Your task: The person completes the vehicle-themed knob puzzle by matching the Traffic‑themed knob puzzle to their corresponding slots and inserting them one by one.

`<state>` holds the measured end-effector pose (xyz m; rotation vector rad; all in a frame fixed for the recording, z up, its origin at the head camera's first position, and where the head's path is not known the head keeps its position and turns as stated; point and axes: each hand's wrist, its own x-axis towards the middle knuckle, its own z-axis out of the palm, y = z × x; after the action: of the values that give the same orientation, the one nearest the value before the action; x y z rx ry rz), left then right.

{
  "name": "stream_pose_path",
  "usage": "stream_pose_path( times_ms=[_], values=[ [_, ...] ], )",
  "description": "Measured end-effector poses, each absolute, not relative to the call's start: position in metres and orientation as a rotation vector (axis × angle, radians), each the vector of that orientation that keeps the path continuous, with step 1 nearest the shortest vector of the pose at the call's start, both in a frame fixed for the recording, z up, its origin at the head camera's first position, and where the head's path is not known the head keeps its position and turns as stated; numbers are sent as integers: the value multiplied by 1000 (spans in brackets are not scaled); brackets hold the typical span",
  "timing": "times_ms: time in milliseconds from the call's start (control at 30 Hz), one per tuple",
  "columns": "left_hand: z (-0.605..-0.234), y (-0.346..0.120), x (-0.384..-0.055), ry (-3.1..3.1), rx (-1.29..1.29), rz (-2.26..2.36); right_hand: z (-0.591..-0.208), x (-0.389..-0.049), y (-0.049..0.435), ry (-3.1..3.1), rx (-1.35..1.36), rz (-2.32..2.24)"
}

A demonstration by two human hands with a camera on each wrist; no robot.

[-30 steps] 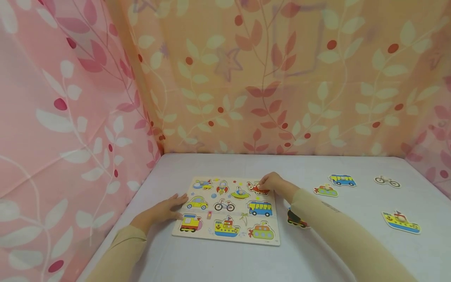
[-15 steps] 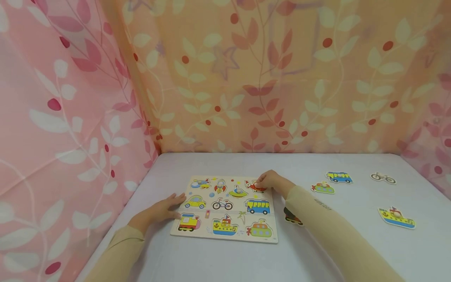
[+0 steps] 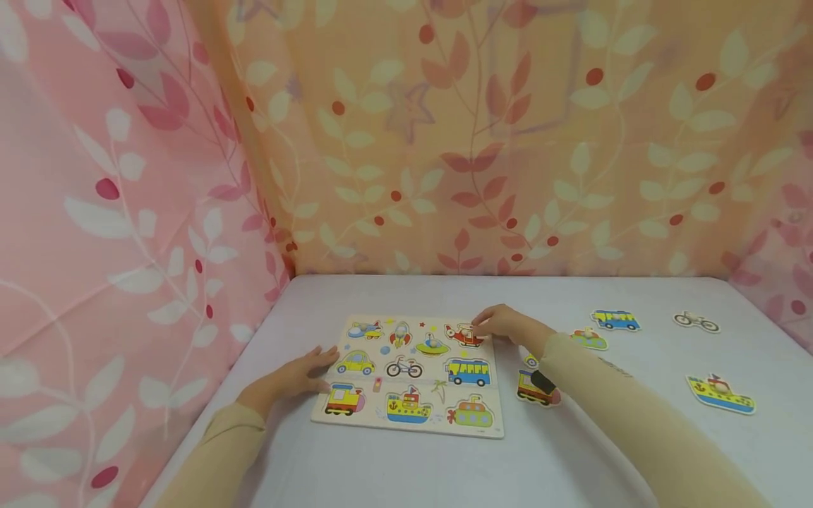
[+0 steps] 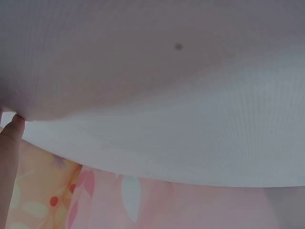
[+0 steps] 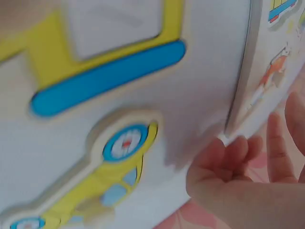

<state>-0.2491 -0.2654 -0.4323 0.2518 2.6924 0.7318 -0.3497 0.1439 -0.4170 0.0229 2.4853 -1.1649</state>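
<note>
Left hand (image 3: 297, 374) spread, I touch the pale rectangular wooden puzzle board (image 3: 433, 363) at nine o'clock, seemingly to steady it; my right hand (image 3: 509, 324), loose and pinching nothing, is at the flat red helicopter piece (image 3: 466, 337), two o'clock

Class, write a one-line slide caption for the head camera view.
Left hand at the edge of a puzzle board, right hand at its red helicopter.

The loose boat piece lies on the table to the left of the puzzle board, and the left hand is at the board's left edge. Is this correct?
Not quite: the head view shows the loose boat piece on the table to the right of the puzzle board. The left hand is indeed at the board's left edge.
</note>
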Motion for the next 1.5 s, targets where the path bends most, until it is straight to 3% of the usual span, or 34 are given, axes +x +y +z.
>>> stream_pose_path(
  times_ms=[433,1000,1500],
  values=[
    [-436,-267,-247,2717,225,717,-375,-309,197,2547,-246,-1167],
    [-433,-265,-248,2707,265,727,-417,-293,264,2548,-190,-1114],
    [-432,-266,-243,2710,247,731,-426,-300,266,2531,-175,-1100]
  ],
)
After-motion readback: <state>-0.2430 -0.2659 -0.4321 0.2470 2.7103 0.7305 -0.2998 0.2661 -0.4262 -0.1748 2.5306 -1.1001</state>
